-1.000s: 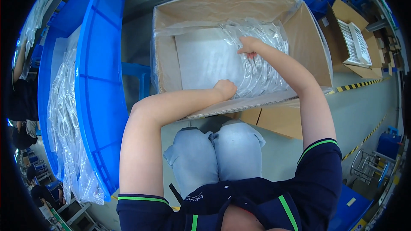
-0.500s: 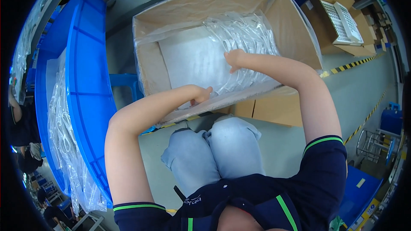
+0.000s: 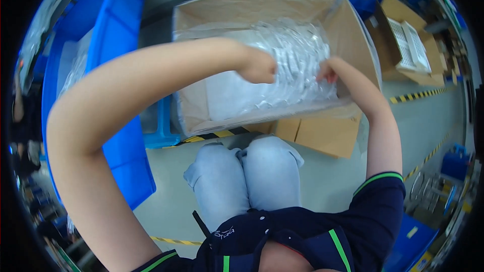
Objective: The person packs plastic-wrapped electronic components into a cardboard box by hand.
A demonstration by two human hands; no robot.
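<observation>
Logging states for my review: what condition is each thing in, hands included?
Large carton, open, plastic-lined, part-filled
Clear bags, overlapping inside it
Left hand, curled, grip unclear
Right hand, fingers bent, grip unclear
Smaller carton, open, holding white pieces
Blue bin, open-topped, partly hidden

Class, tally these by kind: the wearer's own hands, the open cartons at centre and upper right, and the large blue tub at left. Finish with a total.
Hands: 2 (left hand, right hand)
Open cartons: 2 (centre carton, upper-right carton)
Large blue tub: 1
Total: 5
</observation>
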